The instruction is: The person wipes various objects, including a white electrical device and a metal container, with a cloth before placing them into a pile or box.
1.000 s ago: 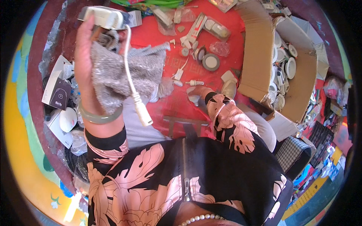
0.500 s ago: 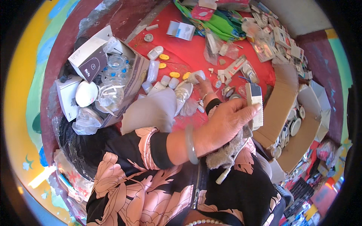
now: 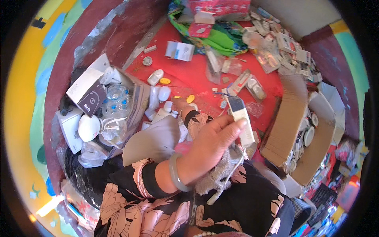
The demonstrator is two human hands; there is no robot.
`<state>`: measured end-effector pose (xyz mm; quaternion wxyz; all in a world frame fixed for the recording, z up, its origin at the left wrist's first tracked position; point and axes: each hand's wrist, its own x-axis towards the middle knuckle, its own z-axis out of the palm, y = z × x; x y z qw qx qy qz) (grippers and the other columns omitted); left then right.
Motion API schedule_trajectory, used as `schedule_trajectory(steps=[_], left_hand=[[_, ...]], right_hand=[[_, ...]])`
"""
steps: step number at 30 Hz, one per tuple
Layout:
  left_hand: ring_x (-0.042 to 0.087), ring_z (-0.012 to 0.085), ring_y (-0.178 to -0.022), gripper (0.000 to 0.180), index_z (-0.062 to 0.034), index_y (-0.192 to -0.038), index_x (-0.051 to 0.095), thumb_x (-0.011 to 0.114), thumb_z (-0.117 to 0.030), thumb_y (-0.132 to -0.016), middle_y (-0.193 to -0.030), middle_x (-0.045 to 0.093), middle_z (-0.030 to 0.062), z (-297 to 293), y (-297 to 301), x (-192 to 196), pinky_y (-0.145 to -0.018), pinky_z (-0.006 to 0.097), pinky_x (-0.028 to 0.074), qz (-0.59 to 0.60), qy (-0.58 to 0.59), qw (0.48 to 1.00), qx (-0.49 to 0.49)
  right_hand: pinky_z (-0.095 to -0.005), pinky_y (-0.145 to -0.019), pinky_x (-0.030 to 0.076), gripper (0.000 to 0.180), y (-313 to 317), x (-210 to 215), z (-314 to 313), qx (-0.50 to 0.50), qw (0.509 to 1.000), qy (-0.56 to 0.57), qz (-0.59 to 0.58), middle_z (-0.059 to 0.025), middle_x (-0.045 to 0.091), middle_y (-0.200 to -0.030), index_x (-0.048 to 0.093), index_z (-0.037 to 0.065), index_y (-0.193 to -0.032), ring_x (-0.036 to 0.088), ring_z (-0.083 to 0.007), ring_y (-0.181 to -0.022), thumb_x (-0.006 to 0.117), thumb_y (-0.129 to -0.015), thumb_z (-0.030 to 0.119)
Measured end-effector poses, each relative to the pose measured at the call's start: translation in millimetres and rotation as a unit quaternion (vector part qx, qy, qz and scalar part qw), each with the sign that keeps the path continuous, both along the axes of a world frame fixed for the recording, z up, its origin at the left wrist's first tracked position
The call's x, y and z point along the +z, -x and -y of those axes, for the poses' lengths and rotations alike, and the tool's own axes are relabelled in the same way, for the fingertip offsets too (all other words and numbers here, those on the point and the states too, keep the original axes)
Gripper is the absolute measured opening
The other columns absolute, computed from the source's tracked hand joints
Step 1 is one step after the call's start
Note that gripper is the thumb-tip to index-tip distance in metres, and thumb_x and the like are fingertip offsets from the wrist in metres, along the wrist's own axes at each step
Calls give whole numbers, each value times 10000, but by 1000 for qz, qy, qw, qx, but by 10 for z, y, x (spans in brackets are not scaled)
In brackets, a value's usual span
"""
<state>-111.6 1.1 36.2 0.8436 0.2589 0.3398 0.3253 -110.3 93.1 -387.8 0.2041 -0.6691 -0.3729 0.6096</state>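
One white device (image 3: 247, 133) is pinched between the left hand's (image 3: 219, 136) thumb and fingers, grey cloth (image 3: 214, 177) beneath. Right hand (image 3: 180, 104) reaches near yellow pieces (image 3: 190, 98); grip cannot be determined. Judged step: left holding, right picking; next move calls for a secure right grasp. Cardboard box (image 3: 285, 120) contains round white fittings (image 3: 309, 134); left carton (image 3: 138, 103), clear plastic parts (image 3: 115, 94).
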Motion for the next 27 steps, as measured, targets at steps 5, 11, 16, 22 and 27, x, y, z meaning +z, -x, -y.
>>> schedule_trajectory(steps=[5, 11, 16, 22, 27], left_hand=[[520, 87, -735, 245, -18, -879, 568, 472, -239, -920, -754, 560, -12, 104, -86, -82, -691, 268, 418, -47, -87, 995, -4], [531, 124, -533, 403, -84, -820, 562, 513, -483, -850, -665, 573, 28, 201, -494, 143, -483, 246, 427, 13, -27, 1000, -1], [522, 112, -606, 314, -117, -859, 516, 542, -430, -859, -722, 522, 3, 180, -832, 124, -504, 251, 429, 36, -148, 986, 64], [504, 124, -575, 365, -118, -843, 515, 473, -479, -879, -708, 502, -1, 270, -1148, 28, -508, 275, 438, 12, -195, 976, 102], [489, 113, -542, 337, -125, -817, 499, 489, -455, -883, -673, 491, -11, 477, -1405, -59, -476, 259, 404, 20, -219, 972, 82]], right_hand=[[-317, -674, 492, 246, -1028, 567, 319, 55, 998, -24, 3, -46, 643, -838, 613, 70, -980, 608, -161, -775, 629, -786, 220], [-304, -677, 487, 243, -2188, 2224, 989, 85, 970, -224, -33, -41, 643, -834, 609, 72, -982, 606, -147, -776, 629, -785, 213], [-223, -665, 468, 182, -2271, 4068, 1953, -238, 927, -230, -177, -11, 624, -884, 616, 35, -977, 565, -79, -715, 555, -878, 175], [-252, -805, 441, 231, -2193, 4188, 2668, -318, 846, -405, -140, -33, 595, -946, 566, -7, -1046, 539, -104, -883, 575, -855, 123], [-258, -730, 464, 293, -2050, 3849, 2598, -228, 854, -465, -43, -61, 603, -898, 558, -8, -1064, 546, -114, -806, 595, -819, 150]])
